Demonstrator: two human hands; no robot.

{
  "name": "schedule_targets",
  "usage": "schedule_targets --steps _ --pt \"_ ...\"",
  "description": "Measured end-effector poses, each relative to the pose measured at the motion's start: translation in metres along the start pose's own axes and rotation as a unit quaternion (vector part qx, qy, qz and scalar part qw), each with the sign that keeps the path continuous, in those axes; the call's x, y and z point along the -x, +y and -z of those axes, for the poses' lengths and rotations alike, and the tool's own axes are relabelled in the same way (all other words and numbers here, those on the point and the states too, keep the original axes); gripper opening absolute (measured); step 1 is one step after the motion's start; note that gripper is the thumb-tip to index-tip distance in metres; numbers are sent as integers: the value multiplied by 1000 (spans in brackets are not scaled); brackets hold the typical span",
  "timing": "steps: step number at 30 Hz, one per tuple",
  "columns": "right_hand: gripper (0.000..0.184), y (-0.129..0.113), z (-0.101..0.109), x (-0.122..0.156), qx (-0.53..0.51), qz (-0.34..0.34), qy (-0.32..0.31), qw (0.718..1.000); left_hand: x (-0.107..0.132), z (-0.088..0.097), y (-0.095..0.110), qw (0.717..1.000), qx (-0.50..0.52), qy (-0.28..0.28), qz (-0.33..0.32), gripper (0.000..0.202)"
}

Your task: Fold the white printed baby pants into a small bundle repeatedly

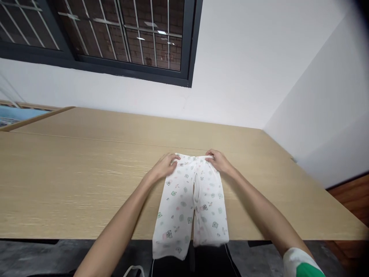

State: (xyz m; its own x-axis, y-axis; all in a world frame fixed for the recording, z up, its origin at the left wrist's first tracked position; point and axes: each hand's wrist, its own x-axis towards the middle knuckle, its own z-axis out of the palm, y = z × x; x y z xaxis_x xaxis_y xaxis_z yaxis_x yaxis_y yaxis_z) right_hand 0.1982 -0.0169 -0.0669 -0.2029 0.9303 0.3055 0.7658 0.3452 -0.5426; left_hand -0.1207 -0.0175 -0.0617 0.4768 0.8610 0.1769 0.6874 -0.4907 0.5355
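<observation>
A pair of small white pants (181, 200) printed with little green, grey and pink figures lies on the wooden table, waistband away from me. Both leg ends hang past the table's near edge. At the waistband's left corner, my left hand (165, 165) is closed on the cloth between thumb and fingers. My right hand (218, 159) pinches the waistband's right corner in the same way. The waistband is stretched fairly straight between the two hands, and a narrow gap shows between the legs.
The light wood table (86, 184) reaches to a white wall (230, 77) at the back and right. A dark-framed barred window (129, 38) is above it. At the far left a raised wooden edge (43, 117) borders something blue. Brown wooden furniture (353, 200) stands at the lower right.
</observation>
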Motion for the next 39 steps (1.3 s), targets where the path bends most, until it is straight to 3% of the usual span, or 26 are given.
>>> schedule_targets --steps 4,8,15,18,22,25,28,30,33,36,39 --pt "14 28 -27 -21 45 19 -21 999 -4 -22 -5 996 -70 -40 31 59" --pt "21 46 -40 -40 66 17 -8 998 -19 -35 -5 993 -101 -51 45 75" --pt "22 66 -43 -75 97 -16 8 995 -66 -32 -10 987 -124 -56 86 77" --pt "21 72 -41 -87 100 -44 19 994 -74 -28 4 985 -133 -38 102 68" --pt "27 80 -35 -97 95 -115 54 987 -56 -43 58 987 -144 -7 65 49" --pt "22 85 -31 -100 78 -179 55 979 -21 -77 108 990 -118 -74 -25 40" --pt "19 86 -27 -97 54 -223 39 973 15 -117 144 972 -85 -169 -141 51" --pt "19 85 -26 -94 38 -237 34 970 31 -139 157 962 -76 -196 -172 55" --pt "18 81 -24 -90 15 -242 32 970 39 -155 165 965 -69 -202 -152 49" --pt "18 75 -22 -91 -6 -242 36 970 37 -152 167 967 -68 -201 -137 35" --pt "19 67 -17 -98 -16 -243 47 969 38 -136 169 969 -58 -202 -130 26"
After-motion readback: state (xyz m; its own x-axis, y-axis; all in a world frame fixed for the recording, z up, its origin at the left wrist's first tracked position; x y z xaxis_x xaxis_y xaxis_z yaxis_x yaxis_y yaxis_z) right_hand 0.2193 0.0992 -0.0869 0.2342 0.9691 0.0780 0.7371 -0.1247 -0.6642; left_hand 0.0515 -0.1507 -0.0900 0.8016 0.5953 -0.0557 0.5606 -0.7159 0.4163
